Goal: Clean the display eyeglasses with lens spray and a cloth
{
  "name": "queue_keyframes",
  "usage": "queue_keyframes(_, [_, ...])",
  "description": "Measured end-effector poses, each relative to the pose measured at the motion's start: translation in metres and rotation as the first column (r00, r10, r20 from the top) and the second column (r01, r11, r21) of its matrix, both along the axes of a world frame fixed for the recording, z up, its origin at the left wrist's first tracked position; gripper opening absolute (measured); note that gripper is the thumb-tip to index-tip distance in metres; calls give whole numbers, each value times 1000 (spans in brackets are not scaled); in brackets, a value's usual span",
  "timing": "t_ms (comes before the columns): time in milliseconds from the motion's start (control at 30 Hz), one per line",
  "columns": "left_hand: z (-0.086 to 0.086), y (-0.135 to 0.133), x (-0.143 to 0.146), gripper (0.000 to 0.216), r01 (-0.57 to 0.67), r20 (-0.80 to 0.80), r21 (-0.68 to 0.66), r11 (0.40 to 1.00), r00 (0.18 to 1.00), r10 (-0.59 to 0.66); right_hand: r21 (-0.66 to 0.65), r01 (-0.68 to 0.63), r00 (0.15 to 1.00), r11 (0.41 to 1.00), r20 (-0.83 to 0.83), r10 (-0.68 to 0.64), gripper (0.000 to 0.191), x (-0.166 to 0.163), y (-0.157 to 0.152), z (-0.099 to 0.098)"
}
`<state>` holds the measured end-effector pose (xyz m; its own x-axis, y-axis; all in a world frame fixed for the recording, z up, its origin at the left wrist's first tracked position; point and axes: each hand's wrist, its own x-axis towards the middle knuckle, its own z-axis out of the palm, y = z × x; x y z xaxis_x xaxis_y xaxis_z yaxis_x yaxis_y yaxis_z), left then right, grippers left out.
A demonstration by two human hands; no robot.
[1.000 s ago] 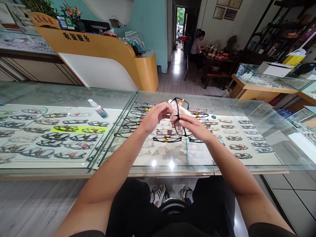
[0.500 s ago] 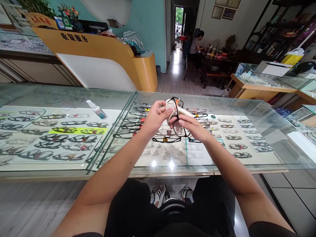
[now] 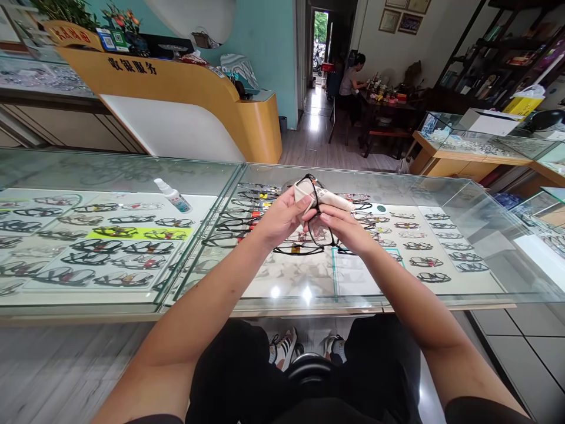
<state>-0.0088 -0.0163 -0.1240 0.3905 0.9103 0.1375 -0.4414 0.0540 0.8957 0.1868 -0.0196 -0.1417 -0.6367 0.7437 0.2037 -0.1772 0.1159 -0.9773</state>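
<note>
head view: printed cloth [image 3: 334, 199] on glasses [image 3: 322, 231], "收银服务" counter [image 3: 185, 85]

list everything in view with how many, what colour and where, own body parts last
Held glasses: one pair, black, between the hands
Cloth: one, off-white, against the glasses
Spray bottle: one, white, on the left case
Displayed glasses: many, mostly dark, inside the cases
Glass cases: several, clear, in front and right
Counter: one, orange-yellow and white, behind, left
Picture frames: four, pale and dark, back wall
Seated person: one, light top, back
White box: one, white, right case
Shoes: two, white with dark stripes, below
Left hand: one, bare, on the cloth
Right hand: one, bare, holding the glasses
</note>
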Motion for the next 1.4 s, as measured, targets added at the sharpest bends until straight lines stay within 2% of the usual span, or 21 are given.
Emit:
queue_keyframes(200, [-2, 0, 1, 60, 18, -16, 8, 1000, 1000, -18, -57, -15, 999, 998, -38, 13, 42, -1, 0, -4])
queue_keyframes(433, [-6, 3, 4, 65, -148, -26, 2, 989, 989, 148, -35, 26, 1000, 999, 8, -26, 49, -8, -2, -3])
queue_keyframes(567, [-8, 4, 5, 65, -207, -56, 10, 978, 977, 207, 4, 15, 1000, 1000, 25, -15, 44, -10, 0, -5])
queue_keyframes(800, [-7, 3, 3, 62, -191, -134, 58, 980, 971, 197, 8, -44, 998, 999, 42, 43, 40, -11, -6, -1])
queue_keyframes(967, [-4, 8, -2, 62, -211, -72, 32, 977, 975, 213, -9, 5, 999, 1000, 35, -4, 44, -4, -1, 0])
queue_keyframes(1100, [-1, 8, -4, 59, -144, -42, 6, 989, 989, 145, 10, 73, 997, 997, 28, -73, 49, -1, 3, -1])
queue_keyframes(1200, [1, 4, -2, 59, -124, -4, -12, 992, 992, 124, -15, 76, 997, 997, -13, -76, 48, -1, 5, -5])
queue_keyframes(1300, [0, 2, 1, 63, -141, 0, -12, 990, 990, 141, -54, 54, 998, 997, -29, -56, 49, -4, 5, -9])
queue_keyframes(1400, [-3, 3, 2, 66, -216, -48, 10, 976, 975, 216, -59, 39, 999, 997, -16, -40, 52, -7, 4, -10])
